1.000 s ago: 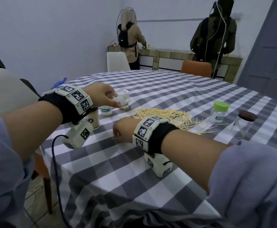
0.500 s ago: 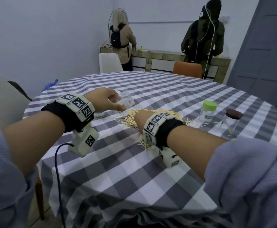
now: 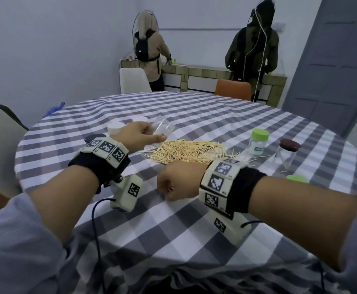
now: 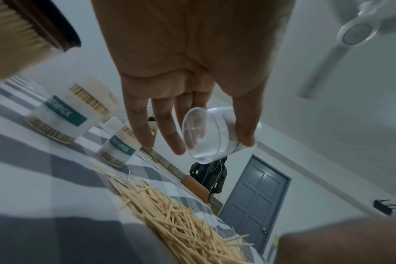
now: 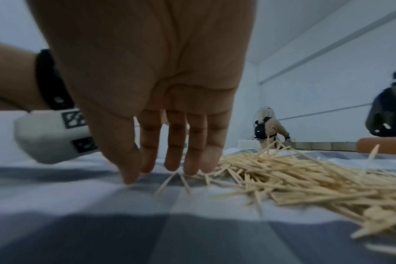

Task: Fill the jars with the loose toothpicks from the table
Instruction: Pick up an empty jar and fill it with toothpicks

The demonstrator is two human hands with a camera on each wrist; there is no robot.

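An empty clear jar (image 3: 163, 127) (image 4: 206, 135) is held tilted above the checked table by my left hand (image 3: 150, 134) (image 4: 213, 144), thumb on one side and fingers on the other. Its mouth shows in the left wrist view. A big pile of loose toothpicks (image 3: 186, 152) (image 5: 294, 178) (image 4: 181, 223) lies just right of it. My right hand (image 3: 169, 187) (image 5: 167, 171) is at the pile's near left edge, fingers pointing down with their tips on the cloth. A few stray toothpicks lie under those fingertips.
Two white-lidded jars full of toothpicks (image 3: 115, 127) (image 4: 57, 116) and a dark-lidded full one (image 3: 94, 138) stand behind my left wrist. Right of the pile are a green-lidded jar (image 3: 258, 141), a brown-lidded jar (image 3: 288, 153) and a loose green lid (image 3: 296, 178). Two people stand at the far counter.
My left hand has lifted the clear jar off the table and tilted it beside the pile. My right hand went onto the pile, then drew back to its near edge.
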